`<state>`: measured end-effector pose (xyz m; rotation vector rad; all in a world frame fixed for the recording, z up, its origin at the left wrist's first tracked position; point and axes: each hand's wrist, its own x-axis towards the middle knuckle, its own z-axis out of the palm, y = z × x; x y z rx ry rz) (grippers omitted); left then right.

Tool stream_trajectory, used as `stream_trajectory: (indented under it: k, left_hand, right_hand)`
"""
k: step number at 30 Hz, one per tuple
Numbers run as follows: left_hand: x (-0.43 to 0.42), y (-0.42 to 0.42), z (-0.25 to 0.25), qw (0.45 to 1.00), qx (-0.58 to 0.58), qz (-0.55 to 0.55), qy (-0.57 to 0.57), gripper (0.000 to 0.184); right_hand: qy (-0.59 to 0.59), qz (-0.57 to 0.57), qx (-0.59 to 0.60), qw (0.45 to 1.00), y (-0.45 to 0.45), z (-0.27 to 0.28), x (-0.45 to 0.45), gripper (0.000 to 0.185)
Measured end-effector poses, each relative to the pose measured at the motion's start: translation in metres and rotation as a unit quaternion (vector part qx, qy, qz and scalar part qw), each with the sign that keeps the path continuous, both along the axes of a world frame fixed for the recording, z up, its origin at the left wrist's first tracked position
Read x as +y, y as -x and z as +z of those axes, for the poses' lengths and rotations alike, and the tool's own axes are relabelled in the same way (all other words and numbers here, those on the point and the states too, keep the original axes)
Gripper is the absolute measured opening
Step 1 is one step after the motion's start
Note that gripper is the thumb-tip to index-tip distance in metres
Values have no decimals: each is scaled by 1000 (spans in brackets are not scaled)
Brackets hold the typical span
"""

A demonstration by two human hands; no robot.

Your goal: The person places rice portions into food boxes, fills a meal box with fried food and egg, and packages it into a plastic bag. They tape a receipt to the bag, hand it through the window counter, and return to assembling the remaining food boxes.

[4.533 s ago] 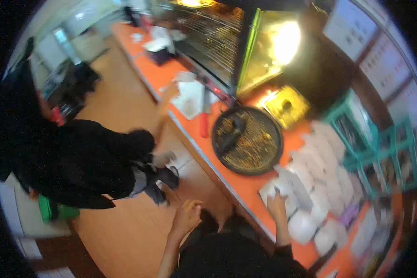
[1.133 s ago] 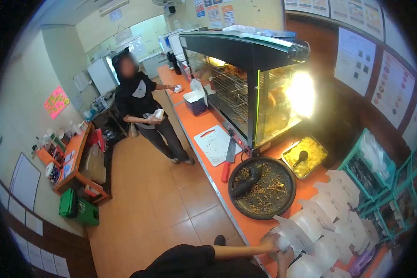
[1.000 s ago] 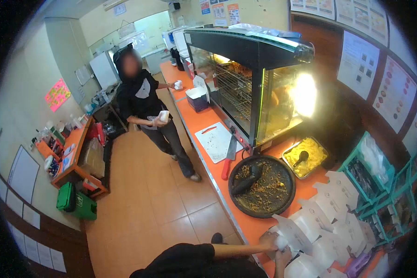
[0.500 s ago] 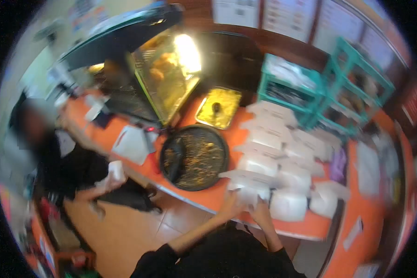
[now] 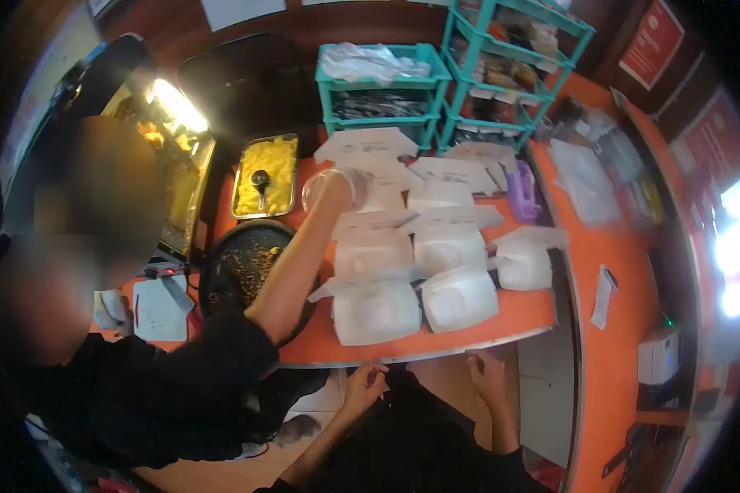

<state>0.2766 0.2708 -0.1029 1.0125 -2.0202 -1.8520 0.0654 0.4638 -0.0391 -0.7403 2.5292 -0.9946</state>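
Cartons [image 5: 376, 316] (lid print [image 5: 460, 176] illegible) near left fingers [image 5: 376, 375], half-curled, hold unclear, and right fingers [image 5: 488, 361], released.

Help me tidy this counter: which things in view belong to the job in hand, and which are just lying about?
Seemingly part of the job:
White boxes, standing open, nearest the left hand and right hand
Yellow food with black scoop

Probably lying about:
Purple item
Paper strip
White plastic
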Motion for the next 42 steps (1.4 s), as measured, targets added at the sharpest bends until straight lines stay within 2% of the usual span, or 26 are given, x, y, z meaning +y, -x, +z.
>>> stream_trajectory:
  k: [3,6,8,9,11,15,17,19,22,25,27,31,33,36,37,38,39,41,42]
  left_hand:
    - [15,14,-4,1000,9,-22,13,16]
    - [23,31,-3,999,11,9,44,17]
    - [25,40,-12,995,-14,48,84,17]
    - [26,47,-9,994,-15,58,89,17]
    - [25,63,-1,980,-17,165,112,14]
    - [28,99,24,960,37,253,118,11]
    - [33,118,37,929,57,342,131,8]
    - [35,130,43,913,82,366,160,7]
    - [49,140,57,891,56,401,206,8]
    - [58,146,66,882,24,382,275,13]
    - [60,147,64,875,-41,332,349,19]
    - [49,167,106,912,-52,242,329,19]
    - [44,162,76,925,-108,197,305,25]
    - [28,161,37,948,-22,142,284,32]
    - [20,157,17,948,-45,126,290,36]
    - [8,160,25,947,-69,110,295,41]
    - [-2,161,36,932,-56,103,343,37]
    - [-30,181,111,892,-35,94,440,31]
    - [-28,165,63,768,-193,73,606,37]
  right_hand:
    - [38,-17,-2,999,23,17,7,19]
    - [6,-3,-12,1000,56,28,7,19]
    - [103,1,-35,994,81,31,5,20]
    - [107,12,-36,993,95,34,4,20]
    - [112,77,-28,990,125,48,-1,21]
    - [154,119,-28,980,170,79,-9,21]
    - [195,157,-23,968,189,87,-12,20]
    - [216,178,-49,959,204,89,-21,20]
    - [229,226,-76,944,214,96,-37,19]
    - [216,284,-87,930,224,108,-58,19]
    - [215,292,-94,927,226,118,-77,19]
    - [232,302,-96,919,231,128,-112,19]
    - [213,301,-94,925,235,136,-125,19]
    - [200,287,-97,932,240,140,-143,21]
    - [206,278,-102,933,241,139,-149,21]
    - [207,279,-103,932,243,137,-154,21]
    - [206,278,-123,930,246,134,-158,19]
    - [202,275,-145,929,253,129,-164,17]
    - [172,270,-142,937,256,127,-165,17]
